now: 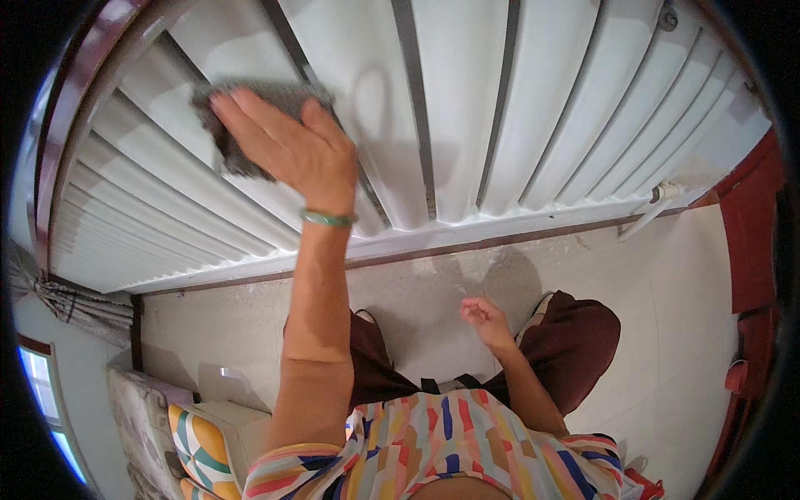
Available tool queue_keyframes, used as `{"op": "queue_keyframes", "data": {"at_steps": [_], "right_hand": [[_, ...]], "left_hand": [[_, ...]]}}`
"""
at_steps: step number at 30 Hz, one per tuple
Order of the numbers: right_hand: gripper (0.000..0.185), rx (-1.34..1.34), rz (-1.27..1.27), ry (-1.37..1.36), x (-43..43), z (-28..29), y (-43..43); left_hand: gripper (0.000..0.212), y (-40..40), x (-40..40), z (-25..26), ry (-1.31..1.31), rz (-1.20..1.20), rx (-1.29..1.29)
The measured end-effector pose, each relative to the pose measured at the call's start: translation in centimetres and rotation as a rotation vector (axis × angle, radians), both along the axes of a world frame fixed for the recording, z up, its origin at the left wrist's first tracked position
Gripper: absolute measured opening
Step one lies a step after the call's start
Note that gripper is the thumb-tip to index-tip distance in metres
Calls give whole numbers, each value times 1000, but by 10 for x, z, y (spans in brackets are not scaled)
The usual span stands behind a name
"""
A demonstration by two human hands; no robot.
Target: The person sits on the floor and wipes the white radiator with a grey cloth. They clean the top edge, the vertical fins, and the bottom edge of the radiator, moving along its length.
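Observation:
My left hand, with a green bangle at its wrist, presses a grey cloth flat against the slats of a white column radiator. The thumb and fingers spread over the cloth, and both cloth and fingertips look blurred. Over the floor, between my knees, my right hand hangs apart from the radiator. Its fingers are curled in, and nothing shows in it.
A valve with a white pipe stands at the radiator's lower right. Red wooden furniture borders the right side. Behind me on the left are a patterned cushioned seat and a gathered grey curtain. Pale floor tiles lie below.

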State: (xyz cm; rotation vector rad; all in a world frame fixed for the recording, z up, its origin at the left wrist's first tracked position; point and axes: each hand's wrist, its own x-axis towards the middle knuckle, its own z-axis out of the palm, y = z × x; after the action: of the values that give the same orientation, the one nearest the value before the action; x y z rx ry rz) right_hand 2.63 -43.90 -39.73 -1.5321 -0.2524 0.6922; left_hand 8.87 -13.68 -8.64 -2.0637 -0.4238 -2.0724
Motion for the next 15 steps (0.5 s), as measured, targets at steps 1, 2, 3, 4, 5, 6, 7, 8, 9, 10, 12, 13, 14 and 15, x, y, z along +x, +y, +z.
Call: {"op": "queue_keyframes", "data": {"at_steps": [1, 2, 3, 4, 5, 6, 7, 8, 9, 10, 12, 13, 14, 15], "right_hand": [[21, -36, 6, 3, -2, 3, 2], [21, -70, 16, 1, -2, 7, 4], [21, -86, 16, -8, 0, 7, 3], [21, -100, 15, -17, 1, 6, 2], [21, -115, 15, -26, 1, 6, 0], [23, -129, 12, -36, 1, 8, 0], [24, -144, 8, -48, 2, 11, -1], [26, -161, 9, -61, 2, 15, -2], [26, -214, 23, -91, 0, 22, -3], [26, -268, 34, -124, -1, 29, -5], [26, -307, 40, -190, 0, 32, -6], [26, -300, 48, -222, -1, 28, -8], [25, -293, 57, -254, -3, 27, -10], [25, -310, 70, -259, -3, 31, -10]], "left_hand": [[61, -2, -2, -22, 28, 25, -57], [61, -3, -6, -47, 50, 31, -69], [61, -4, -6, -78, 71, 31, -82], [62, -5, -7, -111, 101, 17, -98], [64, -7, -7, -142, 132, 3, -116], [65, -13, -9, -167, 142, -27, -194], [68, -19, -11, -190, 150, -59, -273], [72, -21, -13, -214, 174, -65, -328], [76, -24, -15, -238, 199, -73, -385], [80, -30, -19, -255, 221, -85, -443], [89, -42, -27, -261, 247, -104, -562], [89, -42, -25, -259, 199, -93, -552], [85, -44, -18, -256, 117, -78, -527], [83, -47, -16, -244, 115, -88, -609]]}}
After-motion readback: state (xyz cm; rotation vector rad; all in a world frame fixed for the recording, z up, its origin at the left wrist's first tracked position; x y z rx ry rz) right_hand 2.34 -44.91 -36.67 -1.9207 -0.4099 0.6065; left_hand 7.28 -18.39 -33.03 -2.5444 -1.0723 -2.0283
